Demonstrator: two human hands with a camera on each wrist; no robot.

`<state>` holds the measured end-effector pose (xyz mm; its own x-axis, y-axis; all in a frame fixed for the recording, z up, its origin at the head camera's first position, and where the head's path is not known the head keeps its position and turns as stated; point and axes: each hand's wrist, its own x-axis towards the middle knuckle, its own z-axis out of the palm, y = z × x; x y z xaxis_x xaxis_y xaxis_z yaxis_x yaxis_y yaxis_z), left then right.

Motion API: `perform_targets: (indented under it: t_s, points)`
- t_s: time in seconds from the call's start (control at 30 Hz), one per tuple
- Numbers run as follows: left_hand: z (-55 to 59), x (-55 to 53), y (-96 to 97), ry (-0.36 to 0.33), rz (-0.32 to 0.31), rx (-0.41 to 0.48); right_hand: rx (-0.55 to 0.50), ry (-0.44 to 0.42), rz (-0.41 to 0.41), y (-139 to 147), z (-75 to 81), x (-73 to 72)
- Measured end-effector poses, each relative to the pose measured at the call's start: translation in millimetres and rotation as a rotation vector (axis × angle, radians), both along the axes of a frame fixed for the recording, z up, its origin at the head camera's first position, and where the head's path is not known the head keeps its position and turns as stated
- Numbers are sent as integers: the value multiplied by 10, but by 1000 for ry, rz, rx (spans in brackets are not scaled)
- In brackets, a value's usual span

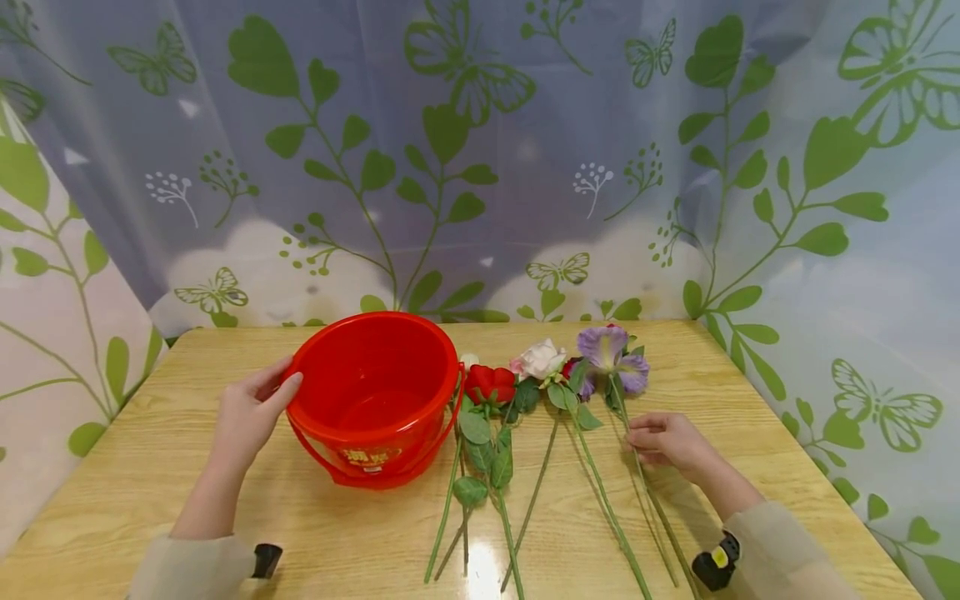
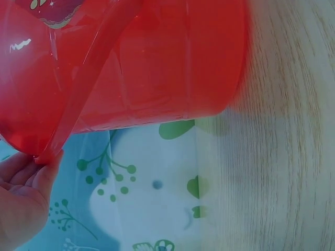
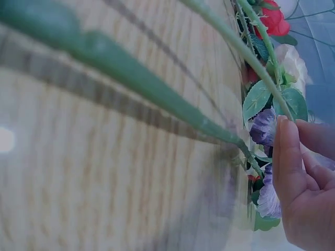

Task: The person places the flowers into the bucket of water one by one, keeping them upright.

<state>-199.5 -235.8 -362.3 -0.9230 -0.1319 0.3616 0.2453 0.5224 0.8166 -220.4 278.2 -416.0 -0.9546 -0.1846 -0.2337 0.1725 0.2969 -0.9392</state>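
Observation:
A red plastic bucket [image 1: 367, 437] stands on the table, its handle hanging down along the side. My left hand [image 1: 251, 412] grips the bucket's rim at the left; in the left wrist view the fingertips [image 2: 52, 170] are at the rim where the handle joins. To the right, my right hand [image 1: 670, 442] pinches the green stem of a purple iris [image 1: 603, 350]. The right wrist view shows this stem [image 3: 256, 68] between thumb and fingers. Beside it lie a red flower [image 1: 490, 384] and a pale pink-white rose [image 1: 542, 360], with leafy stems pointing toward me.
The flowers lie on a light wooden table [image 1: 247, 517], close to the bucket's right side. More blooms are partly hidden under the iris and rose. A curtain [image 1: 495, 208] printed with leaves and butterflies hangs behind the table's far edge and along both sides.

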Motion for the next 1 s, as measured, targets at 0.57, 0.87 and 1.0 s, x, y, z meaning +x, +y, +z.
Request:
perform_targets:
  t_s: [0.57, 0.87, 1.0]
  points:
    - [-27, 5, -20, 17, -5, 5, -42, 67, -28, -16, 250, 70]
    - [-26, -7, -9, 31, -4, 30, -113, 148, -29, -118, 549, 135]
    - [-35, -9, -9, 26, -9, 37, -135, 163, -18, -200, 649, 167]
